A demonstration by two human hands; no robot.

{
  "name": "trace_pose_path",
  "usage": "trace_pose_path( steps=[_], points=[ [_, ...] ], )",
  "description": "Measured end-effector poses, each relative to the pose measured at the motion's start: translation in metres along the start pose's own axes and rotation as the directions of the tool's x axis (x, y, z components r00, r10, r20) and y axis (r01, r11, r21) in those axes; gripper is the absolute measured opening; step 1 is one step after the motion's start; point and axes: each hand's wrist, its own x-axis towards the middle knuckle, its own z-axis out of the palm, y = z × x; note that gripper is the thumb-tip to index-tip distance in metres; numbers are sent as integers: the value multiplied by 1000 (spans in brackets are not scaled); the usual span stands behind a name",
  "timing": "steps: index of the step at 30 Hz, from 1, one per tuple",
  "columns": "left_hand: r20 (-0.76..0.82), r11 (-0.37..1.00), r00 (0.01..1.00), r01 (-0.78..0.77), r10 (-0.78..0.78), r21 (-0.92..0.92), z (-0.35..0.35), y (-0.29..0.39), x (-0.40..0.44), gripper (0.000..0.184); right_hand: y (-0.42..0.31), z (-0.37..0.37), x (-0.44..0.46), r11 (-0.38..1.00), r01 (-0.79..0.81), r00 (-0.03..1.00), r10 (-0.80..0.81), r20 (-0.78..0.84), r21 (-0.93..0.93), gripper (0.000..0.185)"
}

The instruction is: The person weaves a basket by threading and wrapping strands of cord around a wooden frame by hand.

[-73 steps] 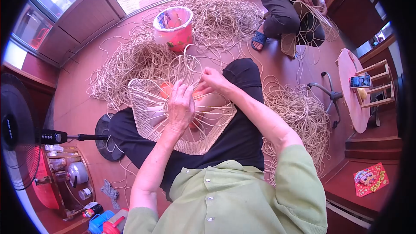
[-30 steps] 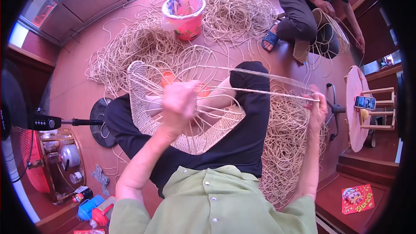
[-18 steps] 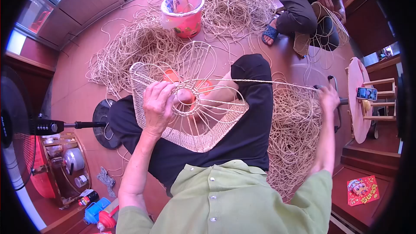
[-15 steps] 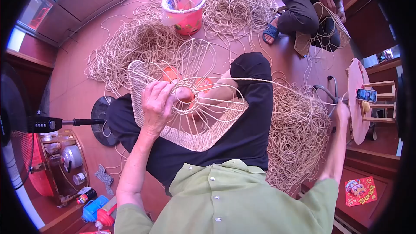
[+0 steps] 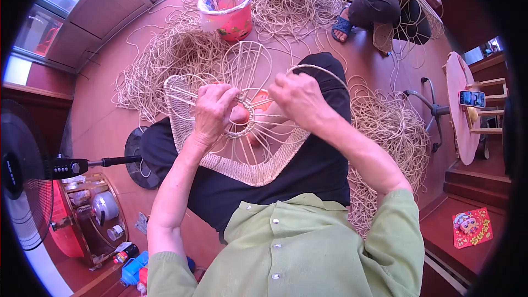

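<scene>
A partly woven rope piece (image 5: 250,175) lies across my lap, a wide braided band around wire spokes that meet at a small cord-wrapped ring (image 5: 250,124). My left hand (image 5: 213,111) is closed on the left side of that ring, fingertips at its upper edge. Just right of the ring, my right hand (image 5: 300,98) pinches a strand of natural-fibre cord (image 5: 324,70), which arches over my knee towards the right. The fingertips of both hands are close together, and the strand between them is hard to make out. Bare wire loops (image 5: 246,58) stick out beyond the ring.
Heaps of loose cord lie to the right (image 5: 388,143), ahead-left (image 5: 170,66) and at the back (image 5: 297,0). A pink bucket (image 5: 236,25) stands ahead. A standing fan (image 5: 27,170) is at left, a phone (image 5: 472,99) at right. Another person (image 5: 374,3) handles a similar frame.
My right hand has come in from the far right to beside the ring, bringing the cord, which was stretched out and now curves. My left hand stays at the ring. The view has shifted slightly.
</scene>
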Motion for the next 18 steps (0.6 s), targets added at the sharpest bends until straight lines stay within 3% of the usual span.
trace_pose_path(
  steps=[2,3,5,12,15,18],
  points=[
    [30,999,999,17,-16,-44,-7,4,4,28,-31,9,-20,995,35,999,-35,4,-88,12],
    [38,998,999,20,-18,-58,-7,4,2,27,-48,20,-32,964,121,992,-106,73,-235,12],
    [50,996,999,19,-14,-89,-5,4,0,25,-58,31,-40,993,75,997,-72,31,-94,14],
    [99,996,995,32,-24,-82,-4,5,-6,24,-78,55,-50,996,-84,996,85,34,-22,14],
    [-36,1000,999,26,-26,-1,-6,20,-6,28,-73,52,-49,997,-65,998,66,-24,48,14],
    [24,999,999,-40,41,-23,4,27,-6,36,-67,54,-49,992,-52,998,56,-40,115,14]
  ],
)
